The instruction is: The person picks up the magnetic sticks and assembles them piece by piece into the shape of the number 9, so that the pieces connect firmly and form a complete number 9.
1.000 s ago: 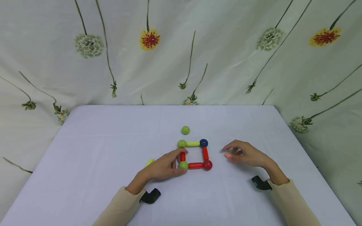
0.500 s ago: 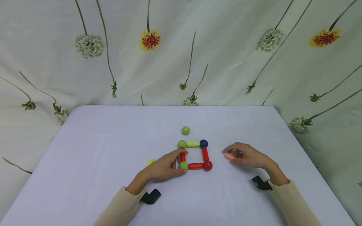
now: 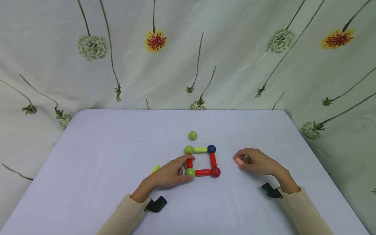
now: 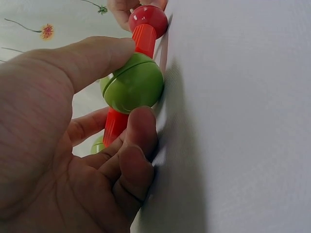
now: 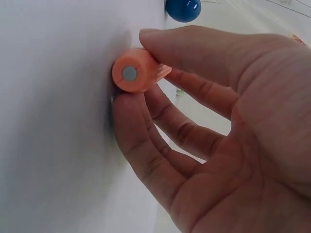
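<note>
A square of magnetic rods and balls (image 3: pixel 201 160) lies flat on the white table (image 3: pixel 117 195). My left hand (image 3: pixel 171 173) pinches the near-left green ball (image 3: pixel 190 171) (image 4: pixel 134 83) between thumb and forefinger; red rods (image 4: pixel 144 38) run from it to a red ball (image 4: pixel 147 18). To the right of the square, my right hand (image 3: pixel 258 161) pinches an orange rod (image 3: pixel 239 160) (image 5: pixel 138 71) between thumb and fingers, low over the cloth. A blue ball (image 5: pixel 183 9) of the square shows beyond it.
A loose green ball (image 3: pixel 192 135) lies behind the square. A yellow-green piece (image 3: pixel 155 168) peeks out left of my left hand. A flowered curtain (image 3: pixel 188 52) hangs behind the table. The table's edges run at left, right and back.
My right hand has curled round the orange rod and drawn slightly right and toward me. The left hand has kept its pinch on the green ball.
</note>
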The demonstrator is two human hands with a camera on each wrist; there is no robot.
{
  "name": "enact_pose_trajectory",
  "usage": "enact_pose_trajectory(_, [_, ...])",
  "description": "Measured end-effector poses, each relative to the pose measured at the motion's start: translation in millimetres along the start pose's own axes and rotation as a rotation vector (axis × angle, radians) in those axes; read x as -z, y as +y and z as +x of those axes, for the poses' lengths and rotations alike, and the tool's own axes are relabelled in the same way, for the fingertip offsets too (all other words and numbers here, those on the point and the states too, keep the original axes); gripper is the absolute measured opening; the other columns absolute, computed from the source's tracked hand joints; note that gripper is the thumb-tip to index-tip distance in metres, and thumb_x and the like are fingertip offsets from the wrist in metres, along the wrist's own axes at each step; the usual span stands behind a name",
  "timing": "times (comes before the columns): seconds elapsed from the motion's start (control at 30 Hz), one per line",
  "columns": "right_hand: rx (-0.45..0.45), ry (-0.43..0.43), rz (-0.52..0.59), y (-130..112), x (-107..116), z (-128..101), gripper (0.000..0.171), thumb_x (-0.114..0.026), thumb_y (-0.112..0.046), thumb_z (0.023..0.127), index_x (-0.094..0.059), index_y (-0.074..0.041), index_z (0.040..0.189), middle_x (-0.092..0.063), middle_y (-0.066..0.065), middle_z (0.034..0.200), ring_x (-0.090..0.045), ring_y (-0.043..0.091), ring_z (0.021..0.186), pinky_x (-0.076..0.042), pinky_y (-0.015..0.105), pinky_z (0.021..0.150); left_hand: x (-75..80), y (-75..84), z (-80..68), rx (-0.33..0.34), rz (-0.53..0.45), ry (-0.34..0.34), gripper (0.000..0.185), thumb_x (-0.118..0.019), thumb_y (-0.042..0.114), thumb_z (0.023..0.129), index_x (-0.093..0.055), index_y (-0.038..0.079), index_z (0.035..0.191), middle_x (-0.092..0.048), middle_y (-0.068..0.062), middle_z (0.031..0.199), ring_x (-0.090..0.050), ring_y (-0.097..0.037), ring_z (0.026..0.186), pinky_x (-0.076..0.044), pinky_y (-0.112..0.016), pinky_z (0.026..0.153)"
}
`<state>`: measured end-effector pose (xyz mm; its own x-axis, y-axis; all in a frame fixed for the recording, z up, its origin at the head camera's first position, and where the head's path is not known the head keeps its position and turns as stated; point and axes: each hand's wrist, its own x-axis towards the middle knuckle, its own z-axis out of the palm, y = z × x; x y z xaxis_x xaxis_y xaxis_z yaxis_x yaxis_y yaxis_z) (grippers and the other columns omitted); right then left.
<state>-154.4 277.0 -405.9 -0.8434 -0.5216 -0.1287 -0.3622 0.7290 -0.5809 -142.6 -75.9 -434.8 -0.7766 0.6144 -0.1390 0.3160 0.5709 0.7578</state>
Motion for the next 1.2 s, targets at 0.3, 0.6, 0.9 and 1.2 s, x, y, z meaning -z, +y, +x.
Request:
enact_pose_trajectory(0.3, [-0.018, -0.022, 0.034, -8.8, -3.0, 3.2, 0.031, -0.068, -0.012, 0.084, -0.060, -0.012, 0.114, -0.061, -0.001, 0.098, -0.060, 0.011, 0.079, -0.051, 0.022, 0.075, 2.4, 3.4, -1.1, 0.005, 0.008, 0.004, 0.062, -0.069, 0.036, 0.083, -0.040, 0.021, 0.136, -0.051, 0.005, 0.092, -0.051, -0.008, 0.064, -0.043, -0.021, 0.056])
enact_pose_trajectory(0.6, [-0.022, -0.073, 0.058, -17.3, -11.8, 4.8, 0.025, -0.068, -0.017, 0.085, -0.060, -0.015, 0.109, -0.060, -0.003, 0.092, -0.061, 0.009, 0.077, -0.051, 0.022, 0.072, 1.6, -0.7, -2.0, -0.003, 0.000, 0.000, 0.062, -0.069, 0.039, 0.083, -0.040, 0.022, 0.136, -0.052, 0.005, 0.090, -0.051, -0.008, 0.064, -0.043, -0.021, 0.056])
enact_pose_trajectory(0.9, [-0.015, -0.120, 0.108, -30.4, -15.3, 3.7, 0.019, -0.061, -0.021, 0.091, -0.058, -0.013, 0.108, -0.063, -0.002, 0.074, -0.062, 0.011, 0.075, -0.051, 0.023, 0.074, 1.7, 0.3, -2.4, -0.011, 0.002, 0.000, 0.062, -0.069, 0.038, 0.083, -0.040, 0.022, 0.136, -0.052, 0.005, 0.091, -0.051, -0.008, 0.064, -0.044, -0.021, 0.056])
enact_pose_trajectory(1.2, [0.091, -0.141, 0.139, -33.0, -19.5, 4.0, 0.017, -0.058, -0.026, 0.093, -0.059, -0.015, 0.106, -0.063, -0.008, 0.092, -0.062, 0.010, 0.084, -0.052, 0.024, 0.078, 0.6, 0.3, -1.2, -0.009, 0.002, 0.000, 0.062, -0.069, 0.039, 0.083, -0.040, 0.021, 0.136, -0.052, 0.005, 0.090, -0.051, -0.008, 0.064, -0.043, -0.021, 0.055])
